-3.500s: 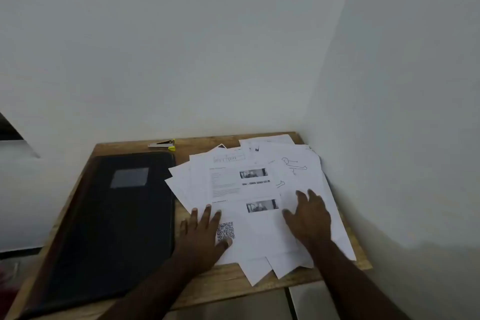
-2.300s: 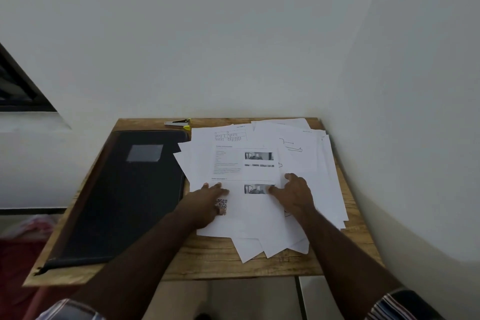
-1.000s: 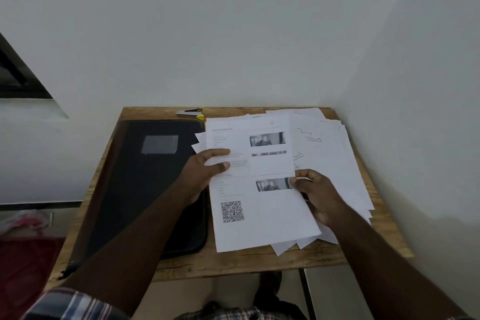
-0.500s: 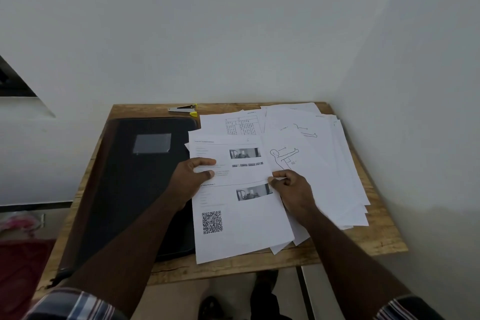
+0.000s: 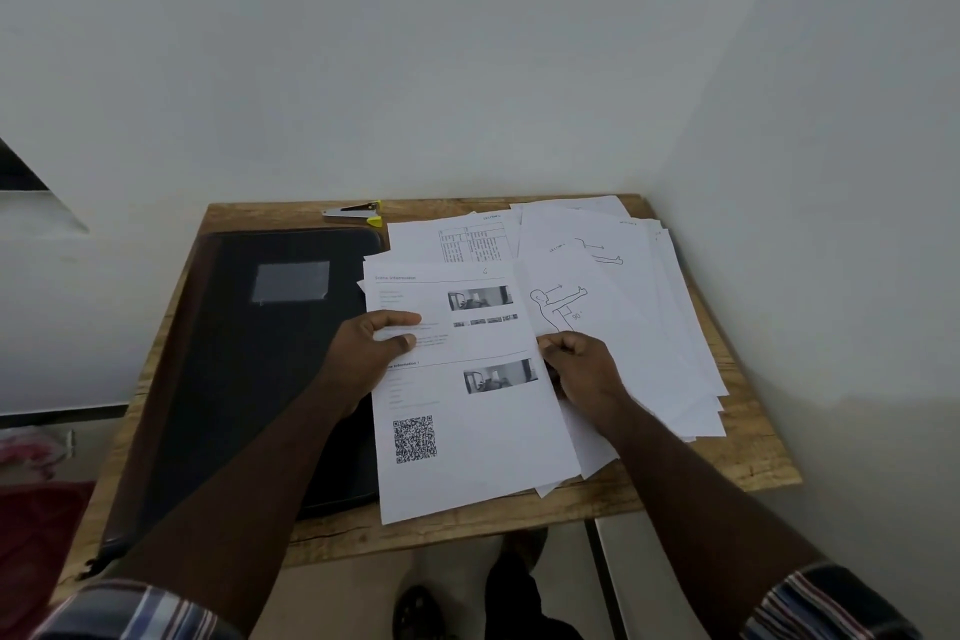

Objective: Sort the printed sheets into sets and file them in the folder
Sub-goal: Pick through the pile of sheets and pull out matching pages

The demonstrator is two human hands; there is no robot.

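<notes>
Now lifted: QR-code sheet (image 5: 467, 395) off the pile, pinched by both hands, left hand (image 5: 363, 359) w/ thumb on top, right hand (image 5: 582, 369) at edge. Stick-figure sheet (image 5: 597, 317) newly exposed beyond right hand. Folder (image 5: 249, 353) shut under left forearm; sorting just begun.

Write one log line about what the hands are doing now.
left hand: grips QR sheet | right hand: pinches its right edge | folder: closed

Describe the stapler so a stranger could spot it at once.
Start at the wooden table in the wall corner and look along its far edge. Just beyond the top of the black folder, left of the spread sheets, lies the stapler: small, metallic, the only thing with yellow tips.
</notes>
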